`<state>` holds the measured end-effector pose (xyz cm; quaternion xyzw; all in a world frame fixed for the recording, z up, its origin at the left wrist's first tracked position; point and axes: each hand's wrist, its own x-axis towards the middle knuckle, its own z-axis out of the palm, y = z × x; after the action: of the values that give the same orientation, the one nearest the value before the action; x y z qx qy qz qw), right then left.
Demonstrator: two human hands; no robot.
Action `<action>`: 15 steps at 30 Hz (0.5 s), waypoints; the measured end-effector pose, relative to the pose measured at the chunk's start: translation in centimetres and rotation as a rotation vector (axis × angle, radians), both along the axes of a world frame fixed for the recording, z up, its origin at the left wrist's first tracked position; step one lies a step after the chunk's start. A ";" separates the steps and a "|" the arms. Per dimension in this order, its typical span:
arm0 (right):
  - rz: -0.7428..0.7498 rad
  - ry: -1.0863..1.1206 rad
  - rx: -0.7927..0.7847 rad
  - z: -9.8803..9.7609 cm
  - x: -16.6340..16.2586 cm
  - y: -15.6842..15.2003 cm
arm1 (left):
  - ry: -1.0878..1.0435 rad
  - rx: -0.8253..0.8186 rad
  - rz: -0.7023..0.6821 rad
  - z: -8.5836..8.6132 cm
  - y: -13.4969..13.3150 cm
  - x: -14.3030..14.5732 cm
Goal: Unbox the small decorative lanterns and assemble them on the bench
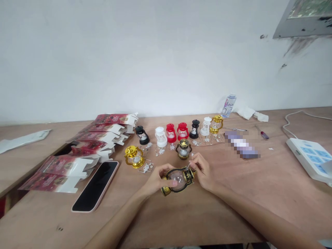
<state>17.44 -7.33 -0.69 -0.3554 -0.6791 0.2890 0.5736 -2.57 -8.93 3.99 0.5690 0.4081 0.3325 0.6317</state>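
My left hand [157, 179] is wrapped round a small black-and-gold lantern [181, 177] with a clear globe, tilted on its side with its top to the right. At that top, my right hand [203, 172] pinches a thin metal wire piece [187, 167], which looks like a handle. Just beyond stands another bronze-coloured lantern [183, 152]. A shiny gold lantern [134, 158] is to the left, beside bent wires and small white parts [147, 167]. Farther back is a row with a black lantern [142, 136], a white lantern [161, 137] and a red lantern [171, 133] among several others.
Several red-and-white cardboard boxes [64, 169] lie at the left, near a phone [95, 186]. A blurred purple object [242, 144], a red-handled tool [264, 135] and a power strip [311, 157] with a white cable are on the right. A plastic bottle [228, 105] stands against the wall.
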 end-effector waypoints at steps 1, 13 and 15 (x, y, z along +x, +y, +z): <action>-0.023 -0.033 0.004 0.1 0.1 0.0 | 0.004 0.006 0.000 -0.1 0.1 0.0; -0.044 -0.126 -0.017 0.7 0.3 0.5 | -0.001 0.077 -0.015 -1.0 0.2 0.1; -0.018 -0.106 -0.051 0.6 0.3 0.6 | -0.013 0.081 -0.053 -1.1 0.3 0.0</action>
<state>17.75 -6.70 -0.13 -0.3908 -0.6978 0.2819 0.5300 -2.53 -8.67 2.84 0.6027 0.3749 0.3356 0.6193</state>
